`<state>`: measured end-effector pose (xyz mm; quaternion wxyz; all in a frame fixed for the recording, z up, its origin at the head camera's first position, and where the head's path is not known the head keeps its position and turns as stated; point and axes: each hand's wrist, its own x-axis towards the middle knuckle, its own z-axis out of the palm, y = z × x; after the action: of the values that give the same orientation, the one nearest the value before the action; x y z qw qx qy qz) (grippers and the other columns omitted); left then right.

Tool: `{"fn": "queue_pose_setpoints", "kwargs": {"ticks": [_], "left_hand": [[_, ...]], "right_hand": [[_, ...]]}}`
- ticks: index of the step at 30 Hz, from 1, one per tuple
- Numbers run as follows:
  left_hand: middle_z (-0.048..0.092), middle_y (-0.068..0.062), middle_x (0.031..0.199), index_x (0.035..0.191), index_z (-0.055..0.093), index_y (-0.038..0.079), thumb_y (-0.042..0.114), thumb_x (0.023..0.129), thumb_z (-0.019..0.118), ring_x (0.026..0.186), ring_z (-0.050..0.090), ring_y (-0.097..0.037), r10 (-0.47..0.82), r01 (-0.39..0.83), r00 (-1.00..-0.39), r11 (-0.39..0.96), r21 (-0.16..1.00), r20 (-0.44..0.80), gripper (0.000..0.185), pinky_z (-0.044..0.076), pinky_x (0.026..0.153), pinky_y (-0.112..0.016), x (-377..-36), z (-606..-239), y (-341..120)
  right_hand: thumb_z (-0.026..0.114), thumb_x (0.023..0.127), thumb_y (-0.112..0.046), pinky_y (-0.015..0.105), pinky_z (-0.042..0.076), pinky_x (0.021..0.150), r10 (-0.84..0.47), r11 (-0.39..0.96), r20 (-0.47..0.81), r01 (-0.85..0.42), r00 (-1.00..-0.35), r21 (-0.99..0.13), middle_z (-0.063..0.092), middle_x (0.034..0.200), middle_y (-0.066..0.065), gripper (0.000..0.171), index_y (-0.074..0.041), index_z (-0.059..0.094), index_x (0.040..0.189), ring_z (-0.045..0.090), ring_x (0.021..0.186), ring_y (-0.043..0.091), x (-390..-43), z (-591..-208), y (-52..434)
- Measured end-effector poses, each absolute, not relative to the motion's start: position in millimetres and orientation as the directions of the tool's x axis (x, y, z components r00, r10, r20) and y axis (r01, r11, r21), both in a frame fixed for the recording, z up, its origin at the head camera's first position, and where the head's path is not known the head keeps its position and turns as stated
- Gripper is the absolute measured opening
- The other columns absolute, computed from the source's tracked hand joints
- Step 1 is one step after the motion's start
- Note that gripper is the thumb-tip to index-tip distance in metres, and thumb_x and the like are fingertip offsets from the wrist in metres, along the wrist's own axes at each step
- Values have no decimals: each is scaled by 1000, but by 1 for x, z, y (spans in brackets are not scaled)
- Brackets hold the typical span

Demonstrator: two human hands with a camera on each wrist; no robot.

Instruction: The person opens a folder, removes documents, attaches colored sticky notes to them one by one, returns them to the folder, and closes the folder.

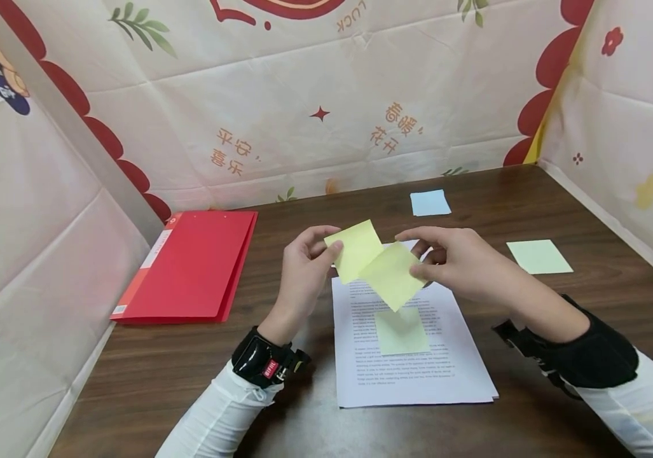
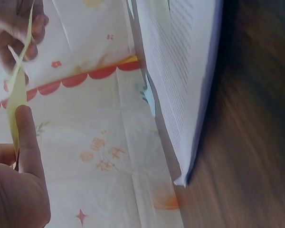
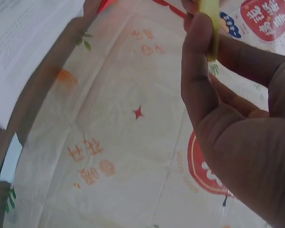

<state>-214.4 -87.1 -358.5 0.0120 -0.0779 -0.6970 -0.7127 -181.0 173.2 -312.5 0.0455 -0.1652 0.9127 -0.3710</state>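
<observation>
Two yellow sticky notes are held up over a stack of printed sheets [image 1: 406, 381]. My left hand [image 1: 306, 267] pinches the left yellow sticky note [image 1: 353, 249] between thumb and fingers. The right yellow sticky note [image 1: 391, 277] is pinched at its right side by my right hand [image 1: 458, 261], and it overlaps the left note's lower corner. On the top sheet lies a pale green sticky note [image 1: 403, 334], just below the raised notes. The left wrist view shows the yellow notes [image 2: 17, 97] nearly edge-on, the left thumb against one of them.
A red folder [image 1: 189, 264] lies at the left of the wooden table [image 1: 286, 423]. A blue sticky note [image 1: 430, 203] sits behind the sheets, and another pale green note [image 1: 540, 257] lies to the right. Printed cloth walls [image 1: 303, 76] enclose the back and sides.
</observation>
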Motion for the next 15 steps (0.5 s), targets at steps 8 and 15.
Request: {"fn": "queue_pose_setpoints", "kwargs": {"ticks": [8,15], "left_hand": [[77,-15,110,120,72,4,14,104,70,88,73,-16,80,24,-997,39,999,20,19,63,78,-33,-253,-364,-81],[69,-5,103,117,74,4,13,104,70,81,68,-14,204,32,-979,60,998,19,17,63,72,-29,-280,-344,-23]], "right_hand": [[71,103,-25,29,49,63,-311,725,-100,-168,-945,-668,71,98,3,19,-13,74,117,62,85,19,-178,-327,206],[68,105,-23,31,56,59,-440,657,-276,-97,-855,-747,68,79,2,17,-10,78,107,62,67,17,-172,-350,214]]}}
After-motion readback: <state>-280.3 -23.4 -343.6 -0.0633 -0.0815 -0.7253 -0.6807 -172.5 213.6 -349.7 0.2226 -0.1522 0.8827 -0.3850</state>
